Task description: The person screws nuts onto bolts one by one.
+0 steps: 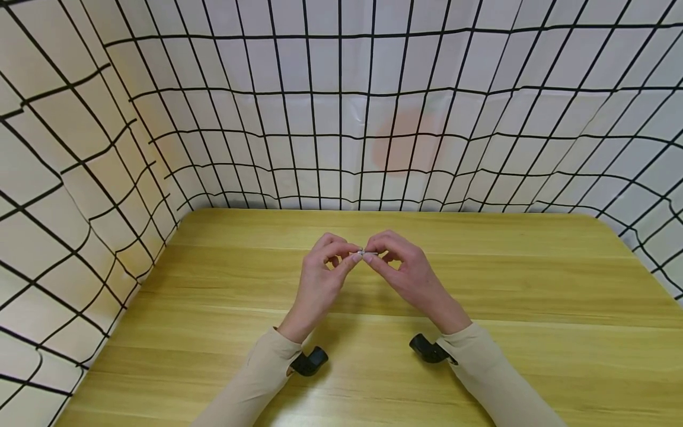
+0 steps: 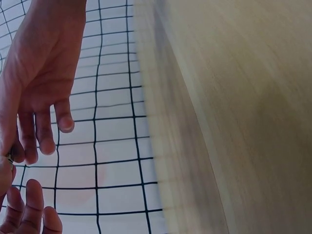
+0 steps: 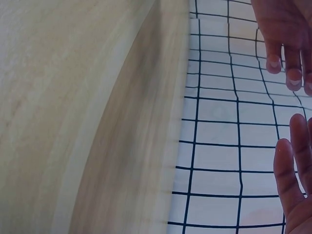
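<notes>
A small, thin, silvery metal piece [image 1: 361,252] is held level between both hands, above the middle of the table. My left hand [image 1: 322,274] pinches its left end between thumb and fingertips. From the other side my right hand [image 1: 407,273] pinches it the same way, and the two sets of fingertips nearly meet. The piece is too small and too covered by fingers to tell its exact kind. In the left wrist view a glint of metal [image 2: 9,158] shows at the left hand's fingertips. The right wrist view shows only the outer fingers [image 3: 292,170], not the piece.
The wooden table [image 1: 533,284] spreads under both hands. White sheeting with a black grid [image 1: 341,107] rises behind it and at both sides. Black curved wrist mounts [image 1: 310,362] stick out from the cuffs of the beige sleeves [image 1: 256,379].
</notes>
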Demonstrator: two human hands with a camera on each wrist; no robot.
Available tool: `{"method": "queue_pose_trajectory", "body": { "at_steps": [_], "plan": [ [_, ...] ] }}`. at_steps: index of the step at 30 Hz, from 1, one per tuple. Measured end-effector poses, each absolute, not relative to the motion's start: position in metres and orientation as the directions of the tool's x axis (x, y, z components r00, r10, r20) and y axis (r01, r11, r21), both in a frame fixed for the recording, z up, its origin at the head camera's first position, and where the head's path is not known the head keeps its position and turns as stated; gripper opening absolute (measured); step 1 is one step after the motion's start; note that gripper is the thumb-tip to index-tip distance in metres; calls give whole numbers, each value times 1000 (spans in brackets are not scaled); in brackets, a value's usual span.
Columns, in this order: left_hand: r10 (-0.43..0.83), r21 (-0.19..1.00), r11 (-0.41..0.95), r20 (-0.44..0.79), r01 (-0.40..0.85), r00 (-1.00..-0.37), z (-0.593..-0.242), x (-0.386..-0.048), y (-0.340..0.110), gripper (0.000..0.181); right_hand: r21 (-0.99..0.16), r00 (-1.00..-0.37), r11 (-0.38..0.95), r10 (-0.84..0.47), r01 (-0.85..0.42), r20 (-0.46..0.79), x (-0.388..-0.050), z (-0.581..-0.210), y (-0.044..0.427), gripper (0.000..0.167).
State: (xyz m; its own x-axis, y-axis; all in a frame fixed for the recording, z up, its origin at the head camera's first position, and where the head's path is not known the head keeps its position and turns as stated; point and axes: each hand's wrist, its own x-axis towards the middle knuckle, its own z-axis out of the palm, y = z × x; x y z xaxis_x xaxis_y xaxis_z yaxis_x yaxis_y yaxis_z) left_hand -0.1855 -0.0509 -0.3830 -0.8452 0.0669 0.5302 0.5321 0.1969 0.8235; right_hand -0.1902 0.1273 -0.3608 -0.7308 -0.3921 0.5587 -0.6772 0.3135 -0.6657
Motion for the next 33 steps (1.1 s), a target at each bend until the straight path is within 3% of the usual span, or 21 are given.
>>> {"method": "queue_pose_trajectory", "body": {
  "at_steps": [11,24,33],
  "plan": [
    [80,821,221,522,526,-849,-383,-185,-51,4,-697,-755,311,-390,-647,527,-185,-353,125,5],
    [63,822,224,524,524,-849,-382,-185,-53,4,-667,-725,296,-384,-684,572,-184,-345,131,13],
    [61,830,222,511,511,-857,-383,-187,-55,3,-695,-762,320,-352,-643,543,-203,-374,136,14]
  ]
}}
